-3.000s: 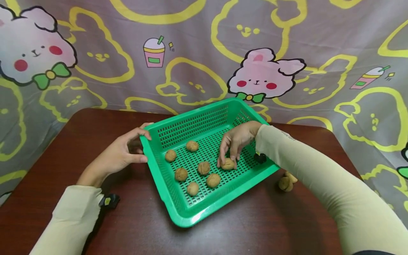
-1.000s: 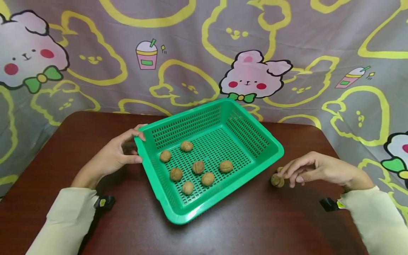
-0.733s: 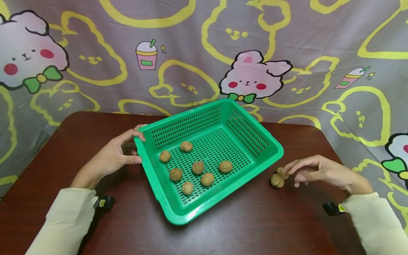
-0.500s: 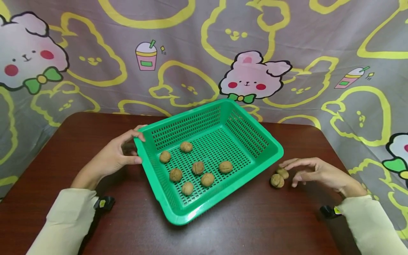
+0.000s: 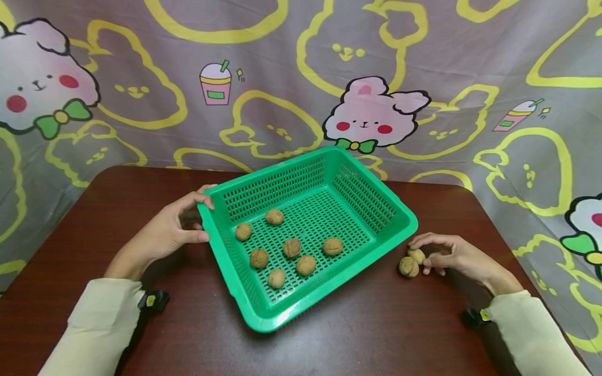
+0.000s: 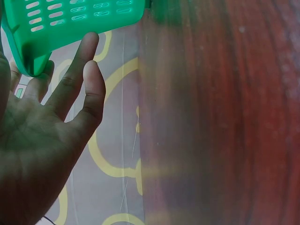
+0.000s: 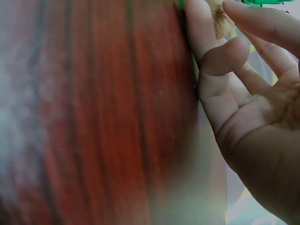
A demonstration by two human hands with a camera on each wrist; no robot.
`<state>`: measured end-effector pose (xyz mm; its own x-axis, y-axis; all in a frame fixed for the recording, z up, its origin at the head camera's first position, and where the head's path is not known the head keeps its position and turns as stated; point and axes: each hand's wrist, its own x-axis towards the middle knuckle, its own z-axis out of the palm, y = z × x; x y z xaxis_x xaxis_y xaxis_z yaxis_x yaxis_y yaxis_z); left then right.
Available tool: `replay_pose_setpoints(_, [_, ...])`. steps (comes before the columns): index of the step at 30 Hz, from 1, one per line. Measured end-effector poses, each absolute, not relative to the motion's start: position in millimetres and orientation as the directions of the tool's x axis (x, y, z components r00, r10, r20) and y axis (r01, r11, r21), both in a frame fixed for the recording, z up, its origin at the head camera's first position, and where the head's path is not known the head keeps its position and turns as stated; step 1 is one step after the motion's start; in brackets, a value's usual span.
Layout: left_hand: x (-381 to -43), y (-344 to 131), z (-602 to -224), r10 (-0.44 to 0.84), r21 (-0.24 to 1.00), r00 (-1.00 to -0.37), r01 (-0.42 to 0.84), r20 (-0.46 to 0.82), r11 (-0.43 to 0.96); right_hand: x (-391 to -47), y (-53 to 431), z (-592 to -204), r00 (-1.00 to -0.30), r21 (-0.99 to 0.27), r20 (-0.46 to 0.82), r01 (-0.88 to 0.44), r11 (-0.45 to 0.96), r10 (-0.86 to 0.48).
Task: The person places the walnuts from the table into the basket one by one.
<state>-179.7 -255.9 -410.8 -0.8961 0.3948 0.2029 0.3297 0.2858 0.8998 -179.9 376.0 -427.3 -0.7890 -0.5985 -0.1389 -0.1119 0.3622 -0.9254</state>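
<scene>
A green plastic basket (image 5: 263,318) with slotted sides stands at an angle on the table in the head view, several brown walnuts lying on its floor. My left hand (image 5: 162,235) holds its left rim, fingers hooked over the edge and thumb against the outer side. Two more walnuts lie close together on the table right of the basket. My right hand (image 5: 463,261) pinches the rear walnut (image 5: 416,255), forefinger on its far side and thumb at its near side. The front walnut (image 5: 408,267) is beside it. In the right wrist view, the pinched walnut (image 7: 222,21) shows partly between the fingers.
The dark reddish-brown wooden table (image 5: 357,324) spreads around the basket. A patterned cloth (image 5: 282,62) with cartoon rabbits hangs along its back edge. Another walnut (image 5: 332,246) sits toward the right inside the basket, apart from the left-hand ones.
My right hand has let go of a walnut inside the basket, moved out to the right and closed its fingers on a walnut on the table. My left hand stays on the rim.
</scene>
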Motion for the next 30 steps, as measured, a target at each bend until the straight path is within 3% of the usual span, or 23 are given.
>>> replay_pose_setpoints(15, [-180.8, -256.2, -410.8, 0.399, 0.895, -0.894, 0.337, 0.206, 0.293, -171.3, 372.7, -423.0, -0.836, -0.887, -0.154, -0.118, 0.446, -0.527])
replay_pose_setpoints(23, [-182.2, -256.8, -413.0, 0.409, 0.896, -0.888, 0.342, 0.210, 0.282, -168.1, 384.3, -400.5, -0.862, -0.925, -0.034, -0.165, 0.342, -0.506])
replay_pose_setpoints(30, [-182.3, -256.9, -411.9, 0.412, 0.897, -0.887, 0.341, 0.208, 0.282, -178.0, 373.7, -367.5, -0.840, -0.973, 0.089, -0.189, 0.135, -0.535])
